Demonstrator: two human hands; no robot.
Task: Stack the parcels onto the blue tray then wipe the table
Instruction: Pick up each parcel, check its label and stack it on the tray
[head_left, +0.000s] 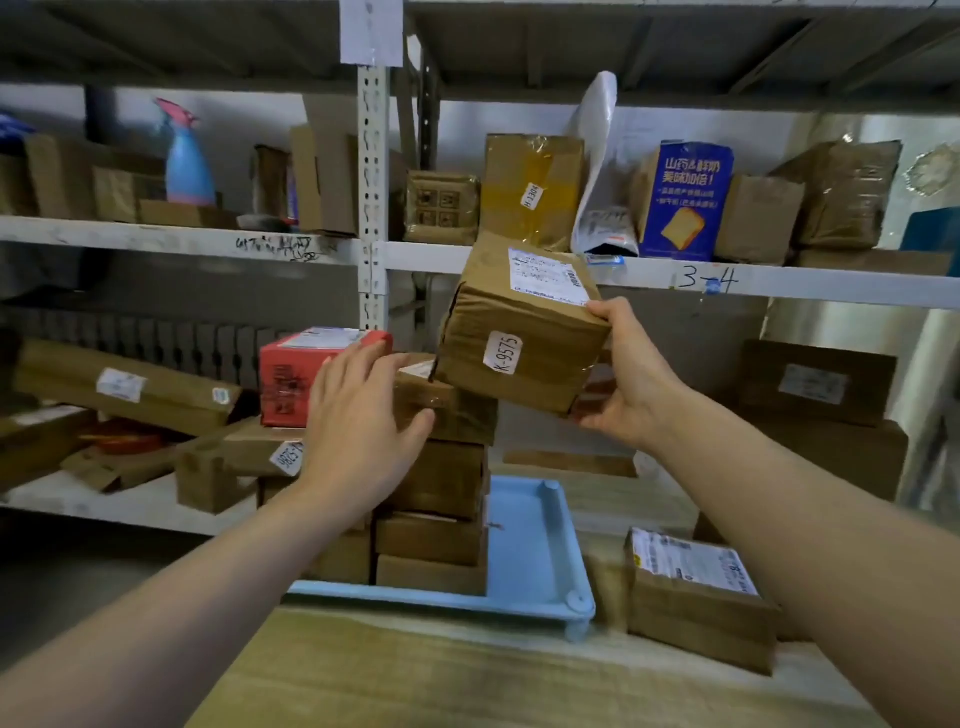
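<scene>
Four brown parcels stacked on tray (530, 540), fifth (519, 332) tilted, gripped by right hand (623, 379); left hand (358, 415) spread against stack (436, 499).

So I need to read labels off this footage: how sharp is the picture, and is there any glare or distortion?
Head view: the K-9575 sticker on the parcel in the right hand is legible, but its shipping label's small print is too soft to read. The left hand looks slightly motion-blurred. The shelf rail bows from the wide-angle lens. Taped boxes show mild sheen; the lighting is dim and even.
</scene>
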